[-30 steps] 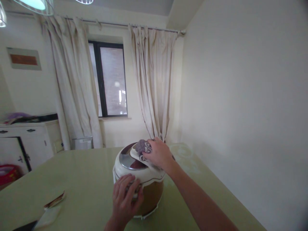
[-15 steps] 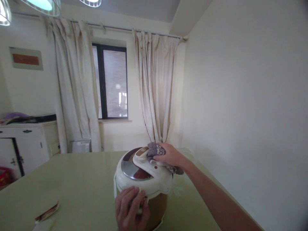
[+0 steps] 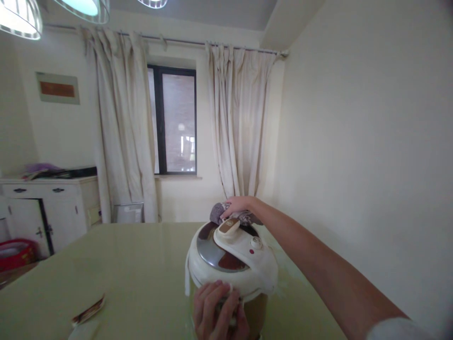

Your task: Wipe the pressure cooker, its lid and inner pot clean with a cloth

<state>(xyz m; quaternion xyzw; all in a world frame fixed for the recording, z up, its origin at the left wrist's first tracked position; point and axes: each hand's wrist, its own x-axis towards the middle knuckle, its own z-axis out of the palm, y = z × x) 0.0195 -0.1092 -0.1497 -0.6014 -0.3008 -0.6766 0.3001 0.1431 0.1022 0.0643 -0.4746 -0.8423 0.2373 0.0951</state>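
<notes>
A white and brown electric pressure cooker (image 3: 230, 281) stands on the green tabletop, with a shiny lid panel and a raised lid handle (image 3: 229, 227). My right hand (image 3: 240, 204) reaches over to the far side of the lid and is closed on a grey patterned cloth (image 3: 218, 212), which lies against the lid's back edge. Curled against the front of the cooker, just under the lid rim, is my left hand (image 3: 220, 311); its fingers grip there and hide part of the front.
A flat brown and white item (image 3: 88, 310) lies on the green table (image 3: 141, 264) at the left. Behind are a white cabinet (image 3: 63, 203), a red basin (image 3: 17, 252) and curtains (image 3: 120, 127). A bare wall (image 3: 361, 141) runs along the right.
My right hand has wiped the cloth from the lid handle, over the right side, to the back of the lid. My left hand stays at the cooker's front. The view has shifted.
</notes>
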